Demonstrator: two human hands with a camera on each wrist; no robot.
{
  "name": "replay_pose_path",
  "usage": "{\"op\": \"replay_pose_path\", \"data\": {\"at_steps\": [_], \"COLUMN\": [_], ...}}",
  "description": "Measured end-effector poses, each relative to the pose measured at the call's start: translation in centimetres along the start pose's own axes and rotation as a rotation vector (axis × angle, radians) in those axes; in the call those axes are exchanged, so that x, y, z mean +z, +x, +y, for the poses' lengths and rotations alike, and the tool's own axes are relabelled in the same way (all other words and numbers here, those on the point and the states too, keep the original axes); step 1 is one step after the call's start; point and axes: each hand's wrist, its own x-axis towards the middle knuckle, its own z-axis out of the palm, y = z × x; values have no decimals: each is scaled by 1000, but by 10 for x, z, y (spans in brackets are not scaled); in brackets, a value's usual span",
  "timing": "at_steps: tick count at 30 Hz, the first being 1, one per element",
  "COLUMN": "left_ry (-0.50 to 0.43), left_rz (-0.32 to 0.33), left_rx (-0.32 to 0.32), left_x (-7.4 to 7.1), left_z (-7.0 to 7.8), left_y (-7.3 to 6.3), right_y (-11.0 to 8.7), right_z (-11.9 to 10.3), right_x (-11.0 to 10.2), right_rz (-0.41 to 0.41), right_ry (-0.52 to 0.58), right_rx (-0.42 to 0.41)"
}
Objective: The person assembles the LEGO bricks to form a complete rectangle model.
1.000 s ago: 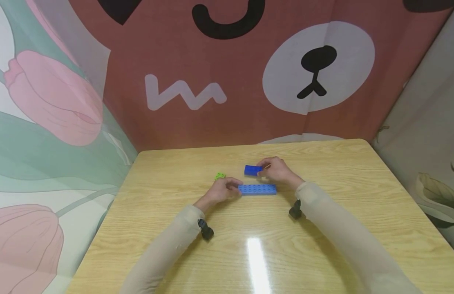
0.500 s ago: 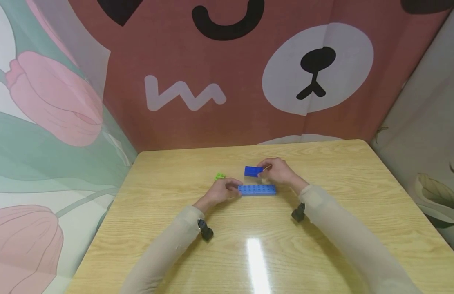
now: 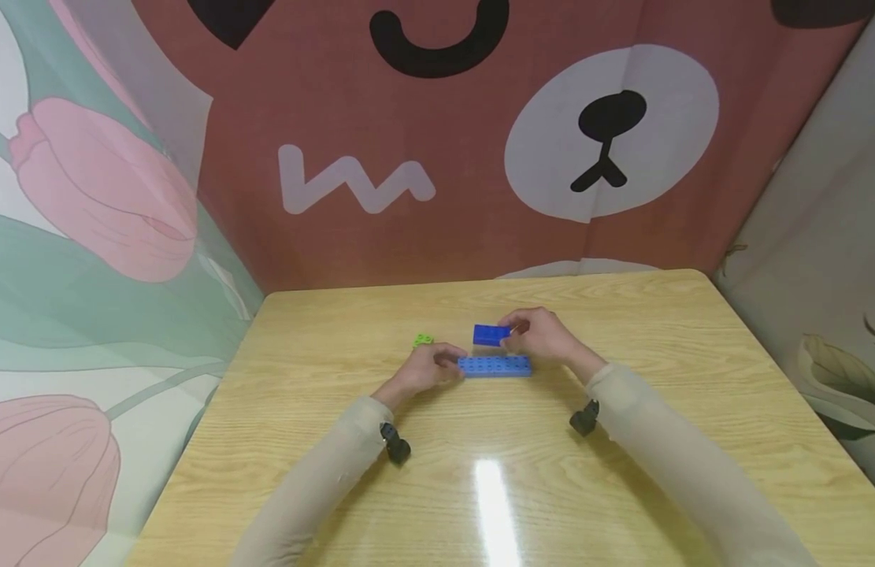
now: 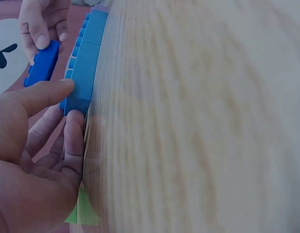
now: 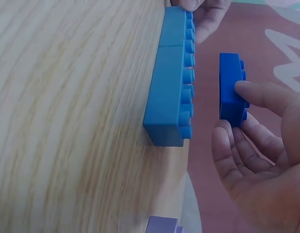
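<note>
Two light blue toy building bricks [image 3: 494, 365] lie end to end in a row on the table, studs up; a seam shows between them in the right wrist view. At the row's left end my left hand [image 3: 428, 368] grips the brick, thumb on the near side in the left wrist view. My right hand [image 3: 540, 334] pinches a dark blue building brick [image 5: 231, 87] by its right end, thumb against its side. That brick is held above the table, behind and apart from the light blue row, its studs pointing up.
A lime green brick [image 3: 424, 339] sits just behind my left hand. The right wrist view shows a lilac brick [image 5: 162, 225] beyond the row's right end. The wooden table [image 3: 380, 512] reaches back to a patterned curtain [image 3: 465, 236].
My right hand has come slightly nearer to me and a little to the right, bringing the dark blue brick closer to the row. The left hand stays in place on the light blue brick.
</note>
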Motion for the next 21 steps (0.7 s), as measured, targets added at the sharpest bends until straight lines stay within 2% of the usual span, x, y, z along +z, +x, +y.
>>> {"op": "replay_pose_path", "data": {"at_steps": [21], "left_ry": [-24], "left_rz": [-9], "left_rx": [-17], "left_x": [-1], "left_z": [2], "left_y": [0], "right_y": [-17], "right_z": [-3], "right_x": [1], "right_rz": [-23], "right_ry": [-31], "right_rx": [-31]}}
